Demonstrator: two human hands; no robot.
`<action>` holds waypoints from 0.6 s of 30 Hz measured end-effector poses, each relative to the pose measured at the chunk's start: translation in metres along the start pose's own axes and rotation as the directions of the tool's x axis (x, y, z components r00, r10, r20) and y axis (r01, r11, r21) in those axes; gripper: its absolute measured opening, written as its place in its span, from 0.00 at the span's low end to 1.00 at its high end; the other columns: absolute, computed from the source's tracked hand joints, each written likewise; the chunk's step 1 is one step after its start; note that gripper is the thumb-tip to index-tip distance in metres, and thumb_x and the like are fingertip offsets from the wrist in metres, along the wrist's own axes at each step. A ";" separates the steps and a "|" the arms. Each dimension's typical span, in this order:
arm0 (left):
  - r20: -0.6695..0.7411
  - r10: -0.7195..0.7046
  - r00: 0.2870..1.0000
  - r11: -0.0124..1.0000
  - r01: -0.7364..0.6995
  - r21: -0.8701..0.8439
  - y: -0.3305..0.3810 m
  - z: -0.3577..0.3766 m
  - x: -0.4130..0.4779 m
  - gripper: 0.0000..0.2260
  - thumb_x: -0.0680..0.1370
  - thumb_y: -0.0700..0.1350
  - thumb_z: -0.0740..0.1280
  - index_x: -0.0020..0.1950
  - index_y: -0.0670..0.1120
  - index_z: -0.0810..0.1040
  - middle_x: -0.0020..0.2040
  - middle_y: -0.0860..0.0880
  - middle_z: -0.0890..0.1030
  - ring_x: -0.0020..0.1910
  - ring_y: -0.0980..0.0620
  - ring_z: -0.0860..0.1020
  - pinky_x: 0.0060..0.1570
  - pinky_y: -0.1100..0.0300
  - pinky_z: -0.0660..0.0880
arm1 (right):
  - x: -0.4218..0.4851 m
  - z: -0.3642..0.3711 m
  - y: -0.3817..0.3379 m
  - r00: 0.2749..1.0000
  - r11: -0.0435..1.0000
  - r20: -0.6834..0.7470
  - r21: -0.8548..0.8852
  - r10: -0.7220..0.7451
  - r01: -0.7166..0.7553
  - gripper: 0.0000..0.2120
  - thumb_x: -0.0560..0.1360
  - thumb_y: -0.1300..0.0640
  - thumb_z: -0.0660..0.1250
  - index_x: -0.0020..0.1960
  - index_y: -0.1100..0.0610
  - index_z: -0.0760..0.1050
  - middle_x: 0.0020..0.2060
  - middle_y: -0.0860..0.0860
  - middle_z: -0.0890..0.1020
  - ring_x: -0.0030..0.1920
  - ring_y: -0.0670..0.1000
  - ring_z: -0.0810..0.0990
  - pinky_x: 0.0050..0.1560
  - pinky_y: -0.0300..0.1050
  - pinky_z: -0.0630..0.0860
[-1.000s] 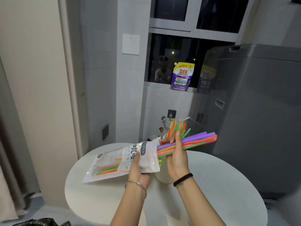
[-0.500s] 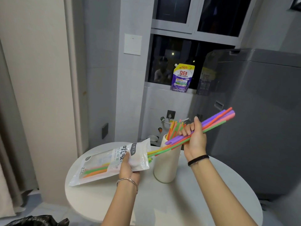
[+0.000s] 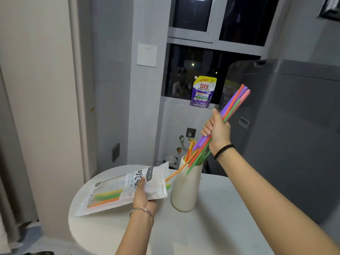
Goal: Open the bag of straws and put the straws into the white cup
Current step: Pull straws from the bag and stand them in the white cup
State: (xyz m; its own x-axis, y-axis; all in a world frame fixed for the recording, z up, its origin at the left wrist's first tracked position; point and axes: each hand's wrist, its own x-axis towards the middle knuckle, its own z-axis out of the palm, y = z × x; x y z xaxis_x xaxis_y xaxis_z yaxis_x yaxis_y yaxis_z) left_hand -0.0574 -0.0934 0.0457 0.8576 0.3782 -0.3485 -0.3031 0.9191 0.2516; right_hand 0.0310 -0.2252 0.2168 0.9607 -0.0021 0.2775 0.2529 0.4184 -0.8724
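We start with the round white table (image 3: 211, 227). The bag of straws (image 3: 114, 190) lies slanted over its left edge, its opened mouth turned toward the white cup (image 3: 184, 192), which stands upright near the far edge, just right of the bag. Our left hand (image 3: 142, 198) holds the bag near its mouth, thumb on top and fingers underneath. Above the cup, our right hand (image 3: 219, 131) is closed in a fist round a mixed bundle of straws (image 3: 234, 105), tilted, lower ends at the rim. An orange straw (image 3: 174, 174) hangs lower, outside the cup, toward the bag. A few straws (image 3: 108, 196) lie inside the bag.

We judge this the loading step. Next we should stand the bundle more upright, gather the stray ends over the opening, then loosen the grip.
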 end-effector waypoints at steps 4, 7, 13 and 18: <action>-0.003 -0.002 1.000 1.000 0.002 -0.016 0.001 0.000 0.004 0.20 0.81 0.41 0.61 0.74 0.47 0.67 0.48 0.47 0.80 0.45 0.47 0.78 0.42 0.37 0.77 | 0.012 0.003 -0.008 1.000 0.999 0.001 0.034 0.016 -0.017 0.21 0.78 0.50 0.62 0.29 0.55 0.63 0.16 0.46 0.65 0.17 0.43 0.64 0.20 0.33 0.65; -0.042 0.024 0.999 1.000 -0.024 -0.017 0.003 0.001 0.008 0.21 0.81 0.41 0.62 0.75 0.47 0.67 0.56 0.46 0.80 0.44 0.49 0.78 0.49 0.40 0.73 | 0.018 0.003 -0.020 1.000 0.998 0.003 0.064 -0.007 0.007 0.22 0.78 0.50 0.62 0.28 0.55 0.62 0.16 0.45 0.64 0.17 0.43 0.63 0.20 0.33 0.63; -0.086 0.077 0.993 0.997 -0.076 0.012 0.000 0.001 0.012 0.21 0.81 0.41 0.62 0.74 0.46 0.68 0.66 0.46 0.77 0.44 0.50 0.77 0.61 0.42 0.71 | 0.033 0.002 -0.041 0.994 0.993 -0.003 -0.014 -0.113 0.113 0.20 0.78 0.51 0.62 0.29 0.55 0.62 0.16 0.45 0.64 0.17 0.43 0.62 0.21 0.35 0.63; -0.074 0.075 0.994 0.997 -0.074 0.015 -0.001 0.001 0.011 0.19 0.81 0.41 0.62 0.73 0.46 0.69 0.57 0.47 0.80 0.44 0.50 0.77 0.48 0.46 0.78 | 0.043 0.005 -0.042 0.983 0.979 0.018 -0.082 -0.184 0.184 0.19 0.78 0.51 0.62 0.31 0.54 0.64 0.15 0.45 0.66 0.17 0.42 0.64 0.20 0.34 0.64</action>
State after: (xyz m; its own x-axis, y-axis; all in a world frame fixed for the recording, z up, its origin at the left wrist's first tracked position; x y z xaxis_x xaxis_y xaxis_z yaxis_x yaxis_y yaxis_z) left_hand -0.0471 -0.0900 0.0429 0.7994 0.4531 -0.3945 -0.3597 0.8869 0.2898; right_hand 0.0613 -0.2383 0.2674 0.8958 -0.0630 0.4400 0.4343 0.3351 -0.8361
